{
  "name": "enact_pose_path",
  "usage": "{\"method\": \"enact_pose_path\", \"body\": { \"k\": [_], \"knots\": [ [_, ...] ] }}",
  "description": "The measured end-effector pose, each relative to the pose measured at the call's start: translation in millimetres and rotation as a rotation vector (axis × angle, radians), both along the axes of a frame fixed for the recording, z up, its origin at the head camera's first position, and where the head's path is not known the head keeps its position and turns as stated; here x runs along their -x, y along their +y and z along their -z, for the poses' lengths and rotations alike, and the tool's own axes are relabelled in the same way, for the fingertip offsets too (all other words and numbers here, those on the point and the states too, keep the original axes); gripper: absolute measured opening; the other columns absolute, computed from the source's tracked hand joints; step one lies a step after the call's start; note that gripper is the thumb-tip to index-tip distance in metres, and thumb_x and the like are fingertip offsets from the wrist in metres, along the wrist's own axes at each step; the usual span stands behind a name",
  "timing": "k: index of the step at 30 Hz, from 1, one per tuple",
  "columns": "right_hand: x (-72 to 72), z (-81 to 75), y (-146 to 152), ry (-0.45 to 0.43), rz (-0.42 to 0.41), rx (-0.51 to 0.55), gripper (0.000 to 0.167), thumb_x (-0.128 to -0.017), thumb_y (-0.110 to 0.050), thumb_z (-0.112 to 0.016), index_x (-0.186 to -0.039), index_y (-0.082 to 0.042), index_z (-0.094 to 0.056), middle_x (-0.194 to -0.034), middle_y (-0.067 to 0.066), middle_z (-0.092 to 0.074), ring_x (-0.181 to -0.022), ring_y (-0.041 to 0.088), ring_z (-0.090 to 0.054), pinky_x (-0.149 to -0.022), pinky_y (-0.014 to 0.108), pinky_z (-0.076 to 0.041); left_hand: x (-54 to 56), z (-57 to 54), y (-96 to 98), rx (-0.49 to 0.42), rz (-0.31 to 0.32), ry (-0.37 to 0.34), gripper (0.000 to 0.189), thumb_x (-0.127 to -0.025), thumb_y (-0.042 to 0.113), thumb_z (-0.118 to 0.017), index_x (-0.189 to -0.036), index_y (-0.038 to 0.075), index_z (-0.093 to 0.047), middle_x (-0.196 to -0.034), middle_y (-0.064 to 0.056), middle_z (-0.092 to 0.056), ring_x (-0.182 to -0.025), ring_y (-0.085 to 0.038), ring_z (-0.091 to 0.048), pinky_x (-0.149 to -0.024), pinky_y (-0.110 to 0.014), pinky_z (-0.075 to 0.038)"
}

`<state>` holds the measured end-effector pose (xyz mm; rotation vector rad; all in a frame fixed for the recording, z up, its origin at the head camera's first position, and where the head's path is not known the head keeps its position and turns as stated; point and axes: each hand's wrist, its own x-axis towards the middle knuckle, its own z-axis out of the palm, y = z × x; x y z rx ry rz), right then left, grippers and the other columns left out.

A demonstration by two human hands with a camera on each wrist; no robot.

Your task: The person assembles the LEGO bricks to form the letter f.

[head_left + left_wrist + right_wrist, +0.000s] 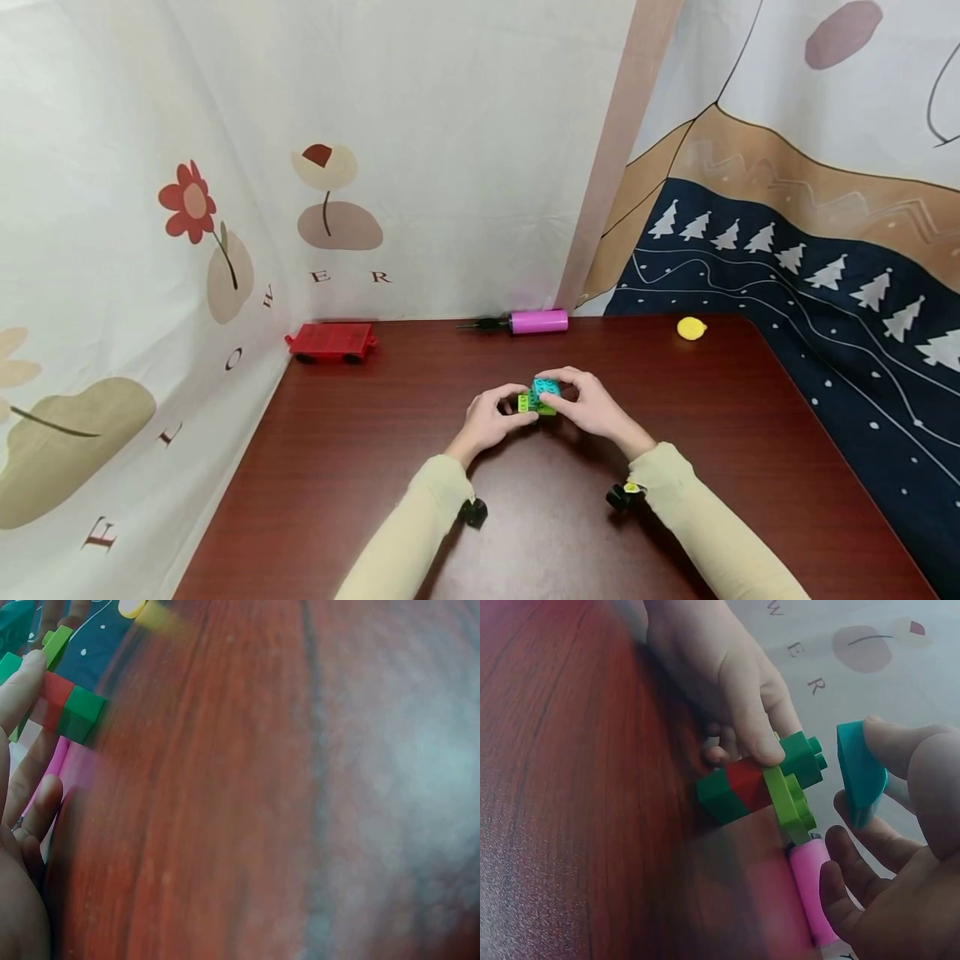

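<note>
In the head view my left hand and right hand meet over the middle of the brown table. The left thumb and fingers pinch a stack of toy building bricks. Green ends, a red middle and a lime crosspiece make up this stack in the right wrist view. Between its thumb and fingertips, the right hand holds a teal brick with a curved side. A small gap separates the teal brick from the green studs there. Fingers partly cover the stack in the left wrist view.
Along the table's back edge lie a red toy wagon at left and a pink cylinder with a dark pointed end. A yellow lemon sits at the back right. Printed cloths hang behind the table.
</note>
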<state>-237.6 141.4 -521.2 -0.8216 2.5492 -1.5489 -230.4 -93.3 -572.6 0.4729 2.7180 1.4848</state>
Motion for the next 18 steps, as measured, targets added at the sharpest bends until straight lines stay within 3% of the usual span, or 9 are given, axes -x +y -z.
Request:
{"method": "enact_pose_path", "body": {
  "k": [9, 18],
  "knots": [
    [-0.5, 3.8, -4.1, -0.017, -0.006, -0.014, 0.036, -0.098, -0.015, -0.076, -0.133, -0.006, -0.069, -0.123, 0.008, -0.069, -0.097, 0.02, -0.067, -0.085, 0.03, -0.057, 0.1, -0.4, 0.2, -0.008, -0.002, -0.006, 0.041, -0.087, 0.045, -0.086, -0.124, 0.031, -0.075, -0.084, 0.011, -0.066, -0.079, -0.008, -0.059, -0.073, -0.031, -0.047],
    [-3.2, 2.8, -8.6, 0.04, 0.021, -0.025, 0.035, -0.096, -0.015, -0.079, -0.129, -0.007, -0.071, -0.118, 0.005, -0.07, -0.095, 0.017, -0.067, -0.084, 0.031, -0.058, 0.1, -0.3, 0.0, -0.003, -0.001, -0.009, 0.04, -0.088, 0.046, -0.085, -0.124, 0.032, -0.074, -0.082, 0.01, -0.065, -0.078, -0.008, -0.059, -0.073, -0.031, -0.047]
  ]
}}
